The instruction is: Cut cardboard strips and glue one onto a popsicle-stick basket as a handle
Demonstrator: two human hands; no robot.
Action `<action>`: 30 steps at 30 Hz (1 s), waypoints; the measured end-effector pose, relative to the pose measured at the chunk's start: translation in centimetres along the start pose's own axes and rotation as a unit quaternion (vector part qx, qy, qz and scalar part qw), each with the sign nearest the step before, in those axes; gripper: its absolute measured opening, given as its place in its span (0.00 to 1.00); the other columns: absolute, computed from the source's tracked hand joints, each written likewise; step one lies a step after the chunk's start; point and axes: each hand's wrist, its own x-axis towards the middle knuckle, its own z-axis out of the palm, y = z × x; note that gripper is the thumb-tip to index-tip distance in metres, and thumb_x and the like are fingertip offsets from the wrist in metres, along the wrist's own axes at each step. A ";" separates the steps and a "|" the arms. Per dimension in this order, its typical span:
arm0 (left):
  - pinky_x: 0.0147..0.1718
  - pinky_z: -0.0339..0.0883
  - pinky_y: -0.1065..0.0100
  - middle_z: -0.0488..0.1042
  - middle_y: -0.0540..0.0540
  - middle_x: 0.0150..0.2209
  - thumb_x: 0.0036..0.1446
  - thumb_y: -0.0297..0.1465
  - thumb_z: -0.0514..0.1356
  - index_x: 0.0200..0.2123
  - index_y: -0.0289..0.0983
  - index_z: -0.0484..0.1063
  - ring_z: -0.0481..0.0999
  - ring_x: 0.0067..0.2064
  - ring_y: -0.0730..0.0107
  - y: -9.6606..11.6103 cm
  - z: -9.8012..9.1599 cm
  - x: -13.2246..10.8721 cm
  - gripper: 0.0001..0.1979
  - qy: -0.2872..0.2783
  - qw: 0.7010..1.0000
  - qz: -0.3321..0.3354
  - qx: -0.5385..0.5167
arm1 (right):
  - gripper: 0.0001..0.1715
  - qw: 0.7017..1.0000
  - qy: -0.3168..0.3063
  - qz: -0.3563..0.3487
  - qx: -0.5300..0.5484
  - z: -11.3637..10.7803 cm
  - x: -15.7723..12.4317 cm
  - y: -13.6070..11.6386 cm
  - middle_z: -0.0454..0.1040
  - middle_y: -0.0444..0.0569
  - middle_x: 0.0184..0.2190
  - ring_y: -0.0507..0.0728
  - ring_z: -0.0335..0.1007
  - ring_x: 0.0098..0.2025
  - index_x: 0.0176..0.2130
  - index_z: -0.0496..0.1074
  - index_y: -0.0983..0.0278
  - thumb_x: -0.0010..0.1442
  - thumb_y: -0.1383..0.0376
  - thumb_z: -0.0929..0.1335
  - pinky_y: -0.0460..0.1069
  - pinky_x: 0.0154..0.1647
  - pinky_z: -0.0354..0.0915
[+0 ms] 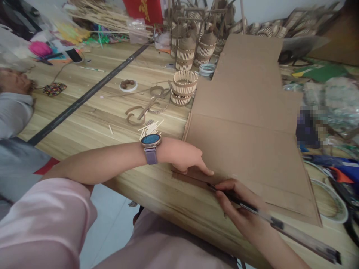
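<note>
A large flat sheet of brown cardboard [246, 123] lies on the wooden table [117, 112]. My left hand [186, 157], a watch on its wrist, presses down near the cardboard's front left corner, index finger stretched out along a strip or ruler [303, 239] lying by the edge. My right hand [238, 209] is closed on a dark pen [232, 198], its tip touching the cardboard just below my left index finger.
Small slatted wooden baskets [183, 87] stand behind the cardboard, with loose sticks [150, 129] and curved brown strips [140, 112] near them. A small dish [128, 85] and a long black bar [86, 93] lie to the left. Another person's sleeve [14, 112] is at far left. Clutter fills the right side.
</note>
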 end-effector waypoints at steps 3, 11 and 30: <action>0.25 0.51 0.69 0.72 0.46 0.40 0.59 0.23 0.60 0.67 0.57 0.58 0.68 0.29 0.70 0.1 -0.1 0.0 0.37 0.001 1.000 0.000 -0.001 | 0.07 1.000 0.005 -0.016 -0.004 0.2 0.2 0.1 0.69 0.41 0.24 0.51 0.66 0.24 0.34 0.72 0.59 0.64 0.62 0.65 0.46 0.26 0.62; 0.26 0.55 0.68 0.75 0.45 0.42 0.57 0.21 0.60 0.67 0.56 0.59 0.72 0.32 0.67 0.1 -0.1 -0.1 0.38 0.010 1.000 0.005 -0.008 | 0.07 0.998 -0.011 -0.061 -0.021 0.0 0.8 0.1 0.71 0.42 0.25 0.51 0.66 0.24 0.33 0.71 0.58 0.64 0.63 0.66 0.46 0.26 0.63; 0.26 0.60 0.71 0.76 0.52 0.27 0.53 0.22 0.61 0.53 0.53 0.76 0.71 0.25 0.70 -1.2 1.2 1.1 0.27 0.043 0.985 0.019 -0.165 | 0.05 0.986 -0.056 -0.156 0.006 4.2 2.8 -1.6 0.78 0.44 0.31 0.56 0.77 0.32 0.36 0.71 0.56 0.63 0.66 0.66 0.50 0.34 0.71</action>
